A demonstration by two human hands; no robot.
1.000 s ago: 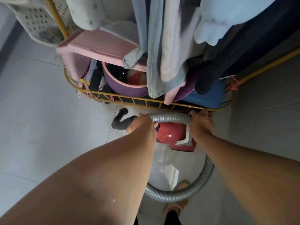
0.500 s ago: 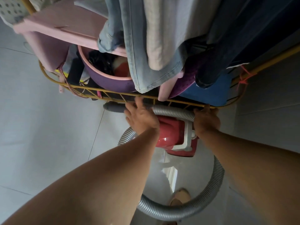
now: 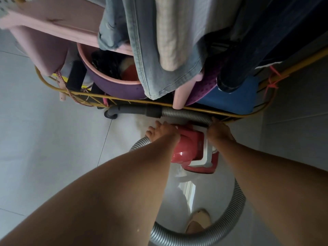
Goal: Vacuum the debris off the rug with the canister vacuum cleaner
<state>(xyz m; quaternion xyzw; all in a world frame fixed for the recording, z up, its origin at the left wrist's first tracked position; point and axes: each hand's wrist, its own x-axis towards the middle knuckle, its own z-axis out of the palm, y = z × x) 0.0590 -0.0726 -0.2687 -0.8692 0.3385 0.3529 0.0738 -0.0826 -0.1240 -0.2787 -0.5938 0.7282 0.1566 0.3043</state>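
Note:
A red canister vacuum cleaner (image 3: 190,148) with a white handle stands on the pale tiled floor just in front of a yellow wire rack. Its grey ribbed hose (image 3: 184,115) runs along the rack's foot to a dark grey curved grip (image 3: 130,109) lying on the floor, and loops back low at the right (image 3: 230,221). My left hand (image 3: 162,132) rests with spread fingers on the canister's far top edge, holding nothing. My right hand (image 3: 219,130) grips the hose where it meets the canister. No rug is in view.
The yellow wire rack (image 3: 204,110) holds a purple basin (image 3: 115,87), a pink stool (image 3: 44,36) and a blue box (image 3: 230,101). Jeans and other clothes (image 3: 159,64) hang down over it. A slippered foot (image 3: 197,221) stands inside the hose loop.
My left hand has let go of the dark grip, which now lies along the rack's foot. The hand has dropped back onto the canister. My right hand keeps its hold.

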